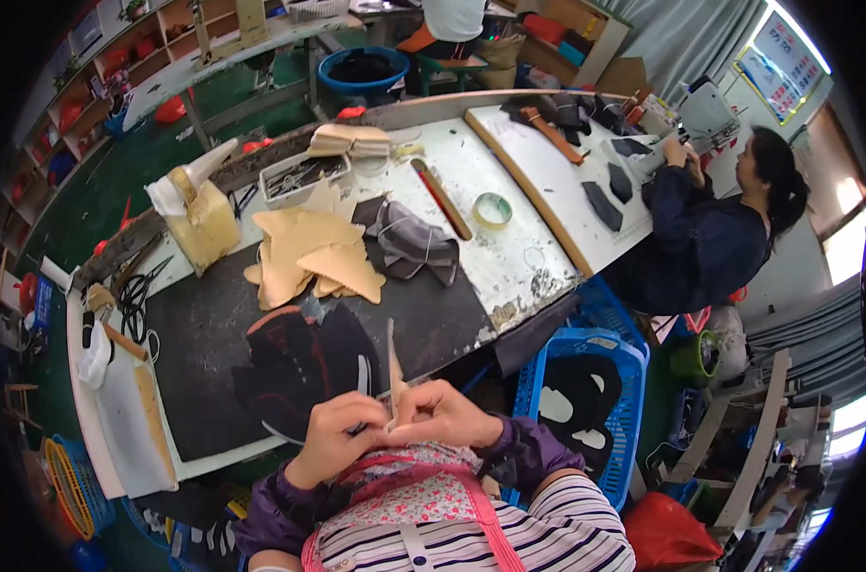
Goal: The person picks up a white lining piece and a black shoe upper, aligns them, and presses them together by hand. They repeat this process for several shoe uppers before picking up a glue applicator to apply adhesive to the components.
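Note:
Close to my body, my left hand (pixel 338 437) and my right hand (pixel 449 414) meet with their fingers pinched. Between them they grip a thin tan sheet piece (pixel 395 365), seen nearly edge-on and standing upright; its lower end is hidden by my fingers. Just beyond my left hand, dark shaped fabric pieces (pixel 304 367) with reddish edges lie on a black mat (pixel 199 324). Farther off sits a loose pile of tan cut pieces (pixel 304 250), some with zigzag edges. Beside that pile is a tied grey fabric bundle (pixel 416 243).
A white tray (pixel 304 181) of tools, a tape roll (pixel 492 211) and a yellowed container (pixel 196 221) stand on the table. Scissors (pixel 145 286) lie at its left. A blue basket (pixel 627 419) with dark pieces is at my right. A co-worker (pixel 710 229) sits at a sewing machine (pixel 708 114).

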The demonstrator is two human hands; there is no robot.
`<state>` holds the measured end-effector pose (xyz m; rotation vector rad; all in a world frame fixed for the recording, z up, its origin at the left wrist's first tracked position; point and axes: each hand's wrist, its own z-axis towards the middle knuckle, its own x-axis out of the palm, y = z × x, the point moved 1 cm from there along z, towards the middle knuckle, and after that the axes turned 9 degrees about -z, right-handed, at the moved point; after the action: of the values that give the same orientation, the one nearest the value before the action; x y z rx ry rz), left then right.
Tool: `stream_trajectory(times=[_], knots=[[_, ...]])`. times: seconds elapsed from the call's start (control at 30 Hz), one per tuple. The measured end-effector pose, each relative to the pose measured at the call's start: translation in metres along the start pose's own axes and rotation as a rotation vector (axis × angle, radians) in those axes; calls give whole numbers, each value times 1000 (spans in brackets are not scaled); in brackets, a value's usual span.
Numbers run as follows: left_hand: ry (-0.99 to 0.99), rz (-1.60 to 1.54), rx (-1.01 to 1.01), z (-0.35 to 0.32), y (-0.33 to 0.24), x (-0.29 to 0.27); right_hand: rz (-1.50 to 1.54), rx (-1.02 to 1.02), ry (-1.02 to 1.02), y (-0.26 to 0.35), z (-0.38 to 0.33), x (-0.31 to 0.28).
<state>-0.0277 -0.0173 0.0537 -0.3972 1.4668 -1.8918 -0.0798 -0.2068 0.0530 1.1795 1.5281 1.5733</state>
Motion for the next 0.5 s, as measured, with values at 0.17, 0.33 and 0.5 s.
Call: stream_trajectory(times=[0.17, 0.33, 0.5], knots=[[-238, -624, -247, -17, 14, 0, 117, -308, -253, -20, -14, -34], [-356, -1118, -354, -41, 19, -7, -364, 74, -574, -79, -60, -92], [-337, -1035, -331, -45, 16, -3, -1262, 204, -363, -88, -84, -106]])
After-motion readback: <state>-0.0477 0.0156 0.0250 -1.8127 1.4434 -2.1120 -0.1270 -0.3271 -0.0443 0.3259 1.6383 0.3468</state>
